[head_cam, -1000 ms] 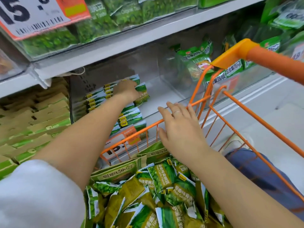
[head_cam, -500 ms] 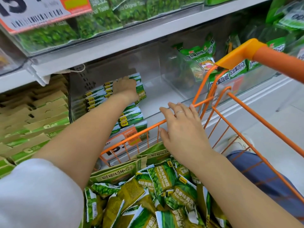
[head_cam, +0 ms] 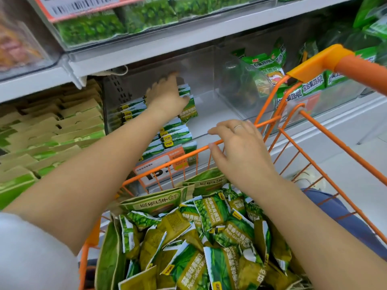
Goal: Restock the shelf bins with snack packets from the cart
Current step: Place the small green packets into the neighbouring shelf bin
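Note:
A clear shelf bin [head_cam: 209, 68] holds rows of upright green pea packets [head_cam: 173, 137] on its left side. My left hand [head_cam: 165, 97] reaches deep into it and lies spread over the top of the back row, with one packet [head_cam: 189, 110] leaning just under the fingers. My right hand [head_cam: 240, 147] rests on the front rim of the orange wire cart [head_cam: 163, 166], fingers over the wire and thumb beneath it. The cart is heaped with small green-and-yellow garlic pea packets [head_cam: 211, 212] and some larger olive pouches [head_cam: 159, 200].
The bin's right half is bare white floor [head_cam: 217, 114]. To the right is another clear bin of green snack bags [head_cam: 263, 65]. On the left lie stacked tan-and-green pouches [head_cam: 52, 126], and pea bags [head_cam: 90, 28] sit on the shelf above. An orange price tag [head_cam: 165, 164] hangs at the bin front, and the cart handle [head_cam: 356, 68] is at the right.
My left hand has slid further back into the bin, from gripping a packet to lying over the back row. My right hand has stayed on the cart rim.

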